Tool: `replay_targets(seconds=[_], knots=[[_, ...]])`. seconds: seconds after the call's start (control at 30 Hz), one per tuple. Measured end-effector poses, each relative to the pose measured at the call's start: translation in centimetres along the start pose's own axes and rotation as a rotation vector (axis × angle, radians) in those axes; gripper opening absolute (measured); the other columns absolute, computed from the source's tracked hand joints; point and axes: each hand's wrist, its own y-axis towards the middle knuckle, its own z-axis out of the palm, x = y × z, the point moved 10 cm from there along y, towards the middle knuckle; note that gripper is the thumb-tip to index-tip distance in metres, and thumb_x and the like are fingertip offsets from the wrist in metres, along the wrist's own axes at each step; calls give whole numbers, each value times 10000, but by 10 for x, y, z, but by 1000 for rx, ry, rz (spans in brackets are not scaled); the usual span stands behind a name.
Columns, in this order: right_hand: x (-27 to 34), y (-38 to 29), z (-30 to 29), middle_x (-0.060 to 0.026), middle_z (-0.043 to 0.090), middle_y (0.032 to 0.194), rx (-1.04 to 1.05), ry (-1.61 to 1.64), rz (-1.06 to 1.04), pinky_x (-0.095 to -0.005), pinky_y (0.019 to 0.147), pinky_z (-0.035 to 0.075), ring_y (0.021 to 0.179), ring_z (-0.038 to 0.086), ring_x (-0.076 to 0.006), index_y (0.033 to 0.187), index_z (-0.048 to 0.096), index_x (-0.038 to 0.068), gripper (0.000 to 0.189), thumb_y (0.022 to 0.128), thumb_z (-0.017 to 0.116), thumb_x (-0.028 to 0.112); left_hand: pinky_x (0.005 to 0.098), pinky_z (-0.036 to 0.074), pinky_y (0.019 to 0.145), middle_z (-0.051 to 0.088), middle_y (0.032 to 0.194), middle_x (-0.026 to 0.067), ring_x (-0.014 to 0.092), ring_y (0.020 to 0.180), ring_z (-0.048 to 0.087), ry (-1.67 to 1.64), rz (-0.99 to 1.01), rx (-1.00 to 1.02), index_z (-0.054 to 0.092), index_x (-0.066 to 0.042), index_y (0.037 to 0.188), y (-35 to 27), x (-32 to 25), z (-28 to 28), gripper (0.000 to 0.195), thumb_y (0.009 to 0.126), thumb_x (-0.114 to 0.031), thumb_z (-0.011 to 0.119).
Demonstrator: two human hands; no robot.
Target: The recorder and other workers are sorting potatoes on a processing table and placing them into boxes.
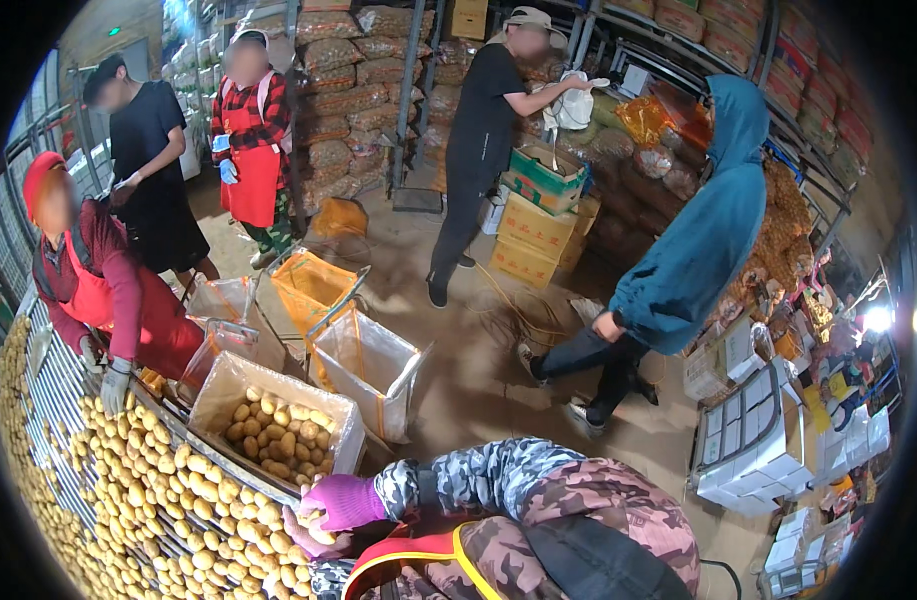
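My right hand (344, 502), in a purple knit glove, reaches left over the near edge of the sorting conveyor, beside the crate's corner. Just below it is my left hand (314, 538) in a pinkish glove, its fingers around a potato (323, 535). The right hand's fingers are partly hidden, so its hold is unclear. Many loose potatoes (203, 510) cover the roller conveyor (59, 411). Past my right hand stands a white lined crate (349, 427), partly filled with potatoes (284, 442). My sleeves are grey camouflage.
A co-worker's gloved hand (116, 385) touches potatoes farther along the conveyor. Mesh bags on frames (364, 360) stand behind the crate. Four-sided cartons (529, 225) and white boxes (758, 427) stand on the floor. Several people stand around; a hose (514, 304) lies behind. Stacked sacks (349, 105) line the back.
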Motion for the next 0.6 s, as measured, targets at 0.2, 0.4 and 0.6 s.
replay_targets(seconds=[0.2, 0.4, 0.6], knots=[[1, 3, 9, -184, 691, 974, 41, 46, -19, -464, 830, 521, 921, 665, -383, 1095, 700, 50, 364, 818, 694, 286, 518, 433, 1095, 486, 1440, 325, 405, 1296, 538, 104, 133, -71, 303, -132, 1573, -1, -2, -29, 672, 970, -318, 537], [0, 8, 21, -180, 686, 975, 67, 80, -53, -460, 826, 521, 912, 664, -385, 1095, 695, 44, 353, 830, 689, 277, 511, 450, 1080, 497, 1428, 314, 403, 1276, 550, 73, 144, -39, 326, -137, 1564, -3, 0, -36, 669, 959, -312, 553], [-5, 15, 36, -179, 680, 966, 109, 148, -41, -451, 807, 525, 903, 662, -385, 1053, 698, 34, 324, 835, 686, 274, 505, 466, 1065, 508, 1415, 304, 402, 1255, 562, 73, 365, -53, 349, -141, 1555, -9, -8, -53, 666, 948, -305, 569]])
